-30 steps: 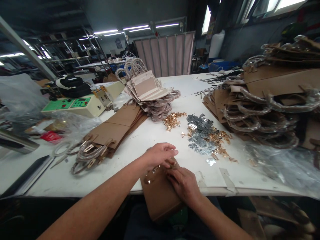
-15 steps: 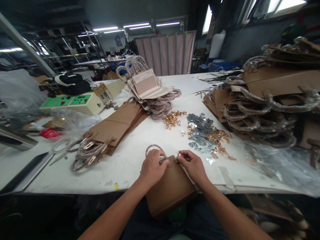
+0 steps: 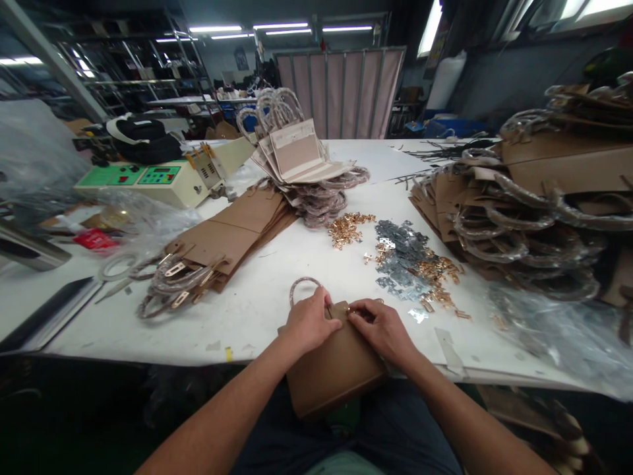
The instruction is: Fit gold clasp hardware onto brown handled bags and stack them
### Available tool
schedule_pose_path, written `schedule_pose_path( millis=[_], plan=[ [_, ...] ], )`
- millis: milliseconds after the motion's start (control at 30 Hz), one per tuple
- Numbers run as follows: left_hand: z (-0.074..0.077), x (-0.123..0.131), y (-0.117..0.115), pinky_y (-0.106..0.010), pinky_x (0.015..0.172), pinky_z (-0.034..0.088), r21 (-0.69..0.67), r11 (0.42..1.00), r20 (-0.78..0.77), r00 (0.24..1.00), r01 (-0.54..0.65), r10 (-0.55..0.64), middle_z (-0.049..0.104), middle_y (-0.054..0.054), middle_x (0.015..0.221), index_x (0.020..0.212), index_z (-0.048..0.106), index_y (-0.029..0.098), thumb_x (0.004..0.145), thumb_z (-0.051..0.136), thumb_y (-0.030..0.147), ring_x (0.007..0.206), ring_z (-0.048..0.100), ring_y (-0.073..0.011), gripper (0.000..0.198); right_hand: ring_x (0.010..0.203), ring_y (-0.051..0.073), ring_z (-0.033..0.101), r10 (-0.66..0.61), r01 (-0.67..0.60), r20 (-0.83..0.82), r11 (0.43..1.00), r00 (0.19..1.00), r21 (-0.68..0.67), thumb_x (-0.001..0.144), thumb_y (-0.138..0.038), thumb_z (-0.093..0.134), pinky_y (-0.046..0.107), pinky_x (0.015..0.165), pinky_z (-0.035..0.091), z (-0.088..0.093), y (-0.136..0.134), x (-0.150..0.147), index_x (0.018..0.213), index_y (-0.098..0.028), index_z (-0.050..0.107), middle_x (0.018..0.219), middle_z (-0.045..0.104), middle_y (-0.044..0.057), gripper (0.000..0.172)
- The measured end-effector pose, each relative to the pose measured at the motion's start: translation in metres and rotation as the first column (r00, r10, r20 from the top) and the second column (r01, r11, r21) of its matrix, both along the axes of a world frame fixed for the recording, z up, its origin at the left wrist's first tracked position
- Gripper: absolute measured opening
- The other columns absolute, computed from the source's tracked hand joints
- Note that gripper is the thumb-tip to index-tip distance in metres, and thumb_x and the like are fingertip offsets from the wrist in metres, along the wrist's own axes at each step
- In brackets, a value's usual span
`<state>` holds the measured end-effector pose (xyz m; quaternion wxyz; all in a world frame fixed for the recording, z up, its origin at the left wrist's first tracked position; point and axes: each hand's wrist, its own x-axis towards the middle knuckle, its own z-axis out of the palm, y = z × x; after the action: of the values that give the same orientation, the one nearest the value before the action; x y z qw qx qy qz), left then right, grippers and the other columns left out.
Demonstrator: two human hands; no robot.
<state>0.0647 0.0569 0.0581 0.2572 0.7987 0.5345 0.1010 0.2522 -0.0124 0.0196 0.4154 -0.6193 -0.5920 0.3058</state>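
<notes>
A brown handbag (image 3: 336,373) leans over the table's front edge towards my lap, its plastic-wrapped handle (image 3: 302,284) standing up behind my left hand (image 3: 312,321). That hand grips the upper left of the bag, thumb on the front panel and fingers behind. My right hand (image 3: 383,328) is closed in a pinch at the upper right edge, on a tiny shiny metal piece (image 3: 349,310) mostly covered by the fingertips. Beyond the hands lie gold metal fittings (image 3: 349,228) and a heap of flat grey metal plates (image 3: 403,247) with more gold pieces mixed in.
Stacked brown bag pieces (image 3: 232,231) with wrapped handles lie left, below pale bag pieces (image 3: 297,152). A tall pile of brown bags (image 3: 544,158) fills the right side, with clear plastic (image 3: 539,330) before it. A machine with green panels (image 3: 148,178) stands back left.
My right hand has brought the small metal piece down against the bag's top edge. The left hand has shifted slightly, its thumb further onto the front. The view has turned a little.
</notes>
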Motion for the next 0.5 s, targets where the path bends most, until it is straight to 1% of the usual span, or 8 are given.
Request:
schedule_pose_path(
  millis=[133,233,300,400,500],
  plan=[
    [-0.004,-0.001,0.0,-0.03,0.067,0.039,-0.05,0.999,0.103,0.995,-0.011,0.016,0.066,0.002,0.082,0.094,0.051,0.027,0.068,0.077,0.029,0.076,0.062,-0.0219,0.037,0.082,0.02,0.07,0.024,-0.024,0.002,0.999,1.0,-0.035,0.089,-0.031,0.064,0.031,0.076,0.051,0.004,0.0,0.0,0.098,-0.026,0.077,0.091,0.077,0.0,0.016],
    [-0.006,-0.001,0.001,-0.031,0.069,0.04,-0.064,0.998,0.177,0.984,-0.002,0.013,0.065,0.001,0.083,0.092,0.053,0.026,0.069,0.074,0.026,0.078,0.061,-0.0214,0.032,0.085,0.021,0.07,-0.003,0.004,0.035,1.0,0.999,-0.019,0.089,-0.031,0.064,0.031,0.078,0.051,0.002,0.0,-0.002,0.098,-0.026,0.076,0.093,0.077,0.0,0.016],
    [-0.008,0.001,0.001,-0.031,0.07,0.04,-0.049,0.999,0.228,0.973,-0.007,0.018,0.065,0.001,0.084,0.089,0.054,0.025,0.07,0.072,0.024,0.079,0.06,-0.0208,0.027,0.087,0.021,0.07,-0.02,0.02,0.064,1.0,0.998,-0.002,0.09,-0.03,0.064,0.032,0.079,0.051,0.0,0.0,-0.005,0.099,-0.026,0.076,0.094,0.077,0.001,0.016],
    [-0.011,0.003,0.0,-0.03,0.069,0.04,-0.032,0.999,0.33,0.943,-0.028,0.037,0.065,0.002,0.083,0.084,0.054,0.025,0.072,0.07,0.021,0.077,0.059,-0.0188,0.02,0.087,0.021,0.07,-0.025,0.024,0.095,1.0,0.995,0.015,0.09,-0.03,0.064,0.032,0.08,0.05,-0.001,0.0,-0.01,0.1,-0.027,0.076,0.096,0.077,0.001,0.017],
    [-0.013,0.004,0.0,-0.028,0.065,0.039,-0.047,0.997,0.414,0.907,-0.067,0.081,0.063,0.003,0.077,0.08,0.053,0.024,0.073,0.07,0.02,0.071,0.056,-0.0162,0.019,0.081,0.019,0.069,-0.013,0.013,0.07,1.0,0.997,0.0,0.09,-0.031,0.064,0.03,0.076,0.05,0.002,0.0,-0.011,0.1,-0.027,0.076,0.089,0.075,-0.001,0.016]
  ],
)
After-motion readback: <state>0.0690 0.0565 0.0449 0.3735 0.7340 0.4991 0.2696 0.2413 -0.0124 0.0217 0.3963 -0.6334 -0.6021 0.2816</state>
